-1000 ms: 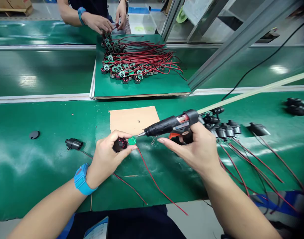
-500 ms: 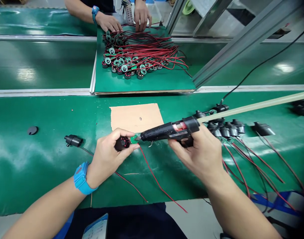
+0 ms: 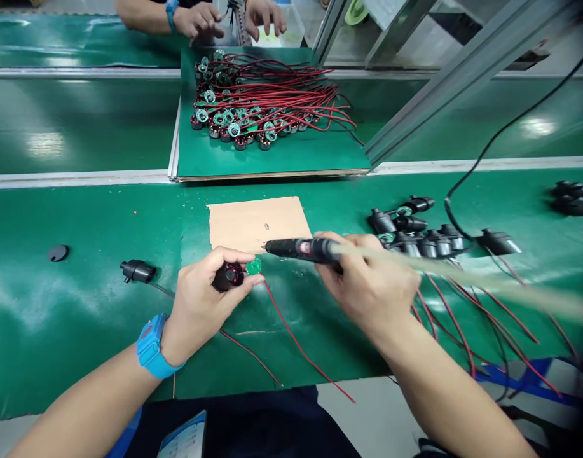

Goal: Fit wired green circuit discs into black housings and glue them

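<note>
Between the thumb and fingers of my left hand (image 3: 203, 292) is a dark round motor part (image 3: 230, 276) with a small green circuit board (image 3: 253, 266) at its right end. A red wire (image 3: 295, 340) trails from the board toward the table's front edge. My right hand (image 3: 370, 283) is wrapped round a black glue gun (image 3: 303, 249), whose tip points left, just above and right of the board and apart from it. A pale glue stick (image 3: 415, 264), blurred, sticks out of the gun's rear. Behind lies a piece of brown cardboard (image 3: 257, 219).
Black housings (image 3: 408, 245) with red wires lie at the right, under a hanging black cable (image 3: 482, 152). One housing (image 3: 138, 271) and a black disc (image 3: 58, 253) lie left. A raised green board (image 3: 272, 162) holds wired motors; a person's hands (image 3: 200, 20) are behind it.
The glue gun's tip has moved up off the circuit board, and its rear has swung down with my right hand. The other person's hands have lifted away from the wired motors.
</note>
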Available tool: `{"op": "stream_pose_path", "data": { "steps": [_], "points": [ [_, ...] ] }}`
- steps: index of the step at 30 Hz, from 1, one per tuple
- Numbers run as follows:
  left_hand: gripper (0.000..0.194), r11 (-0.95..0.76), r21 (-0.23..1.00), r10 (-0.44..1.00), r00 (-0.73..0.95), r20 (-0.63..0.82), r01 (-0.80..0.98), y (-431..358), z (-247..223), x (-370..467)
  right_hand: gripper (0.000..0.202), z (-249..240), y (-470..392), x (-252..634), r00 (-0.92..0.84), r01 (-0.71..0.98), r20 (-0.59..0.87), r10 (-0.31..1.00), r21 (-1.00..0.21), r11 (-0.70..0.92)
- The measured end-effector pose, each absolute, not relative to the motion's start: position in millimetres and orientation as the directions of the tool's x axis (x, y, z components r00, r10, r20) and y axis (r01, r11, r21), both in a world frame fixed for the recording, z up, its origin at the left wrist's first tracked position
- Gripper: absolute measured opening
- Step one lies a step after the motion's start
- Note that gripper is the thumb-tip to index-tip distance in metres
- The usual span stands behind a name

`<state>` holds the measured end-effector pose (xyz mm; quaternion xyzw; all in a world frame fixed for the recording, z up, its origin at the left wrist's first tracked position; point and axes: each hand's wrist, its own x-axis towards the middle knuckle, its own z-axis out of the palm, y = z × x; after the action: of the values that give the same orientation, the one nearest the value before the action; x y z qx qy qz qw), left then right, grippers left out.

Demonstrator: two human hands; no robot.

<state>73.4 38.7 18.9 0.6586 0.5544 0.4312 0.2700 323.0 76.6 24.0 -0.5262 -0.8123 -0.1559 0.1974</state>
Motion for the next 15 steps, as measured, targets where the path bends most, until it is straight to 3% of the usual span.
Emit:
{"op": "stream_pose_path", "data": {
  "steps": [4,6,9,12,13,15],
  "points": [
    [0.023,-0.278,0.812,0.951,0.03,0.307,0.513,38,18,73,0.046,7,109,332,-0.213,0.926,0.233,0.949,-0.262,0.272],
    [0.023,-0.298,0.807,0.945,0.036,0.326,0.509,38,18,73,0.053,3,119,336,-0.234,0.91,0.142,0.962,-0.317,0.268],
    [0.023,-0.327,0.805,0.936,0.051,0.349,0.495,37,17,73,0.053,8,113,331,-0.258,0.86,0.22,0.941,-0.392,0.328],
    [0.029,-0.329,0.814,0.937,0.057,0.345,0.48,37,16,74,0.038,20,87,311,-0.379,0.518,0.131,0.916,-0.791,0.327],
    [0.033,-0.319,0.82,0.942,0.06,0.331,0.476,37,16,74,0.033,24,78,304,-0.444,0.352,0.046,0.895,-0.909,0.222],
    [0.042,-0.292,0.835,0.954,0.08,0.289,0.467,37,16,75,0.025,27,64,290,-0.53,0.097,-0.094,0.843,-0.994,-0.049]
  ]
}}
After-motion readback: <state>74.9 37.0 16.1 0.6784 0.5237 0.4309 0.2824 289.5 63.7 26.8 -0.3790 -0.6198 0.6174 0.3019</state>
